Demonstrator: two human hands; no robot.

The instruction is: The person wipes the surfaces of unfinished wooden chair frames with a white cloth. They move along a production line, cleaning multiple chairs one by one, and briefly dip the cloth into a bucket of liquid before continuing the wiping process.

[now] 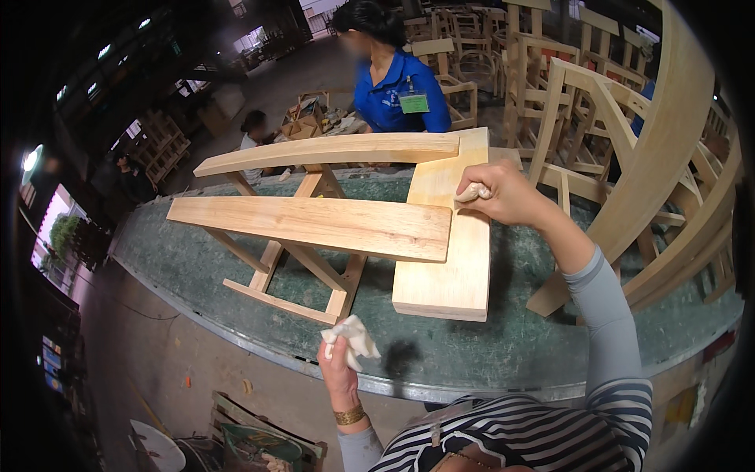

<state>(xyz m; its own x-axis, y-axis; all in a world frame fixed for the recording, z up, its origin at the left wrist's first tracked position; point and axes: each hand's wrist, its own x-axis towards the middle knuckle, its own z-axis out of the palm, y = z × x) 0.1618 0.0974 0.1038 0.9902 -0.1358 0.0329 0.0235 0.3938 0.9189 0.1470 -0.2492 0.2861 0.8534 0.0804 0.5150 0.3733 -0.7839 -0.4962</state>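
Chair frame (354,220): pale unfinished wood, laid on its side on the green mottled workbench (511,346); flat smooth seat slab, curved back rails.
Right hand (503,193): closed on a small tan pad (472,191), pressed against the seat slab.
Left hand (340,363): a crumpled whitish cloth (354,338) is gripped near the bench edge.

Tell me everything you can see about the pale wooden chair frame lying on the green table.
The wooden chair frame looks like bare, unfinished light wood. It lies on its side on the green table, with two long curved rails pointing left, joined to a flat broad board at the right, and crossed struts beneath. The right hand presses a small pad onto the board. The left hand, holding a crumpled cloth, is just off its lower strut.
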